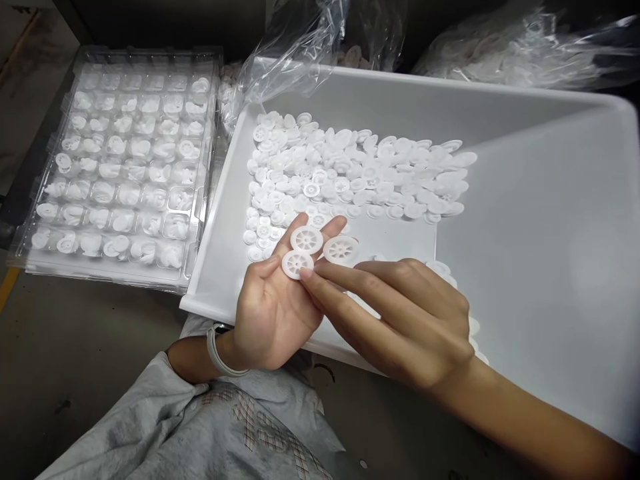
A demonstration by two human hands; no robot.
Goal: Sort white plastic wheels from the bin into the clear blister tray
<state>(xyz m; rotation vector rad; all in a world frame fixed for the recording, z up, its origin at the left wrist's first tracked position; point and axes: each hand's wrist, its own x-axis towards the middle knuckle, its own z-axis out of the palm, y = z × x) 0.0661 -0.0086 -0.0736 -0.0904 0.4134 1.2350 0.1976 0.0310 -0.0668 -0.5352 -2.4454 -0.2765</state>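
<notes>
My left hand (277, 307) is turned palm up, cradling white plastic spoked wheels near its fingers. One wheel (307, 239) lies against the fingers, and a second wheel (298, 264) overlaps it just below. A third wheel (341, 249) sits to the right, at the left fingertips and behind the fingers of my right hand (400, 313). A right fingertip presses on the lower wheel's edge, with the fingers drawn together. Part of the right hand's grip is hidden. Beneath both hands is a large white bin (525, 200) with a heap of similar wheels (345, 167).
Left of the bin, a stack of clear plastic trays (193, 267) has white parts in its compartments. Clear plastic bags (520, 50) lie behind the bin's back rim. More wheels (440, 268) lie in the bin, partly behind my right hand.
</notes>
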